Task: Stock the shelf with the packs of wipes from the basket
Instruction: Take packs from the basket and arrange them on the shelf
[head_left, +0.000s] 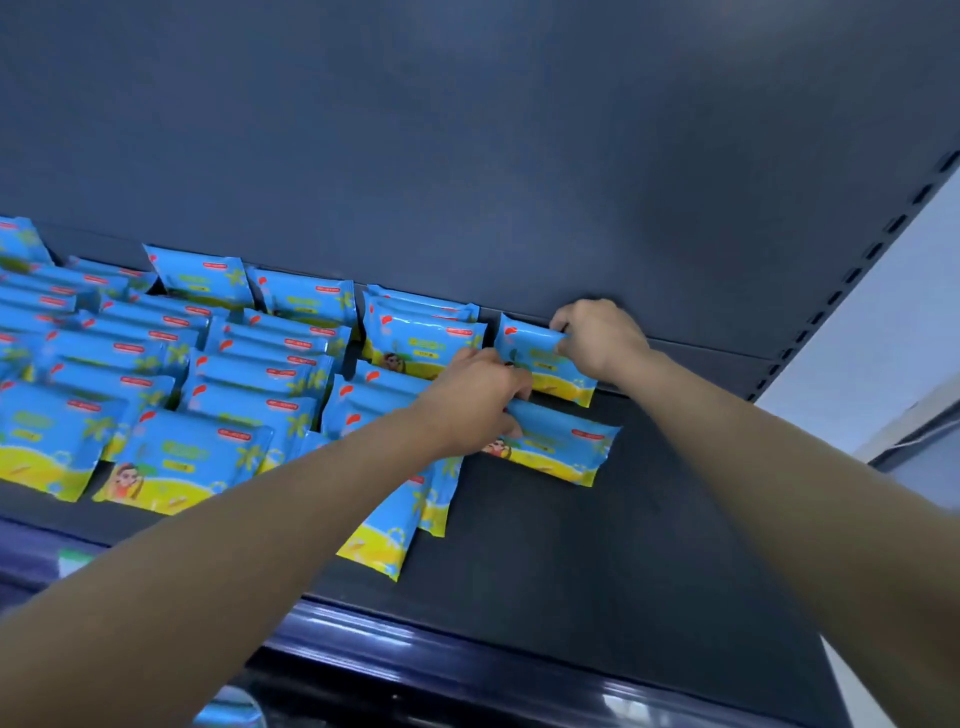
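Note:
Several blue-and-yellow packs of wipes (218, 374) stand in rows on the dark shelf (597, 545), filling its left and middle. My right hand (597, 335) grips the top of one pack (535, 364) standing at the back of the shelf, next to the rows' right end. My left hand (475, 400) holds the top left edge of another pack (558, 447), just in front of the first. The basket is not in view.
The shelf's dark back panel (467, 156) rises behind the packs. A slotted upright (852, 275) closes the shelf on the right. The glossy front rail (467, 654) runs along the near edge. Bare shelf floor lies right of and in front of the two held packs.

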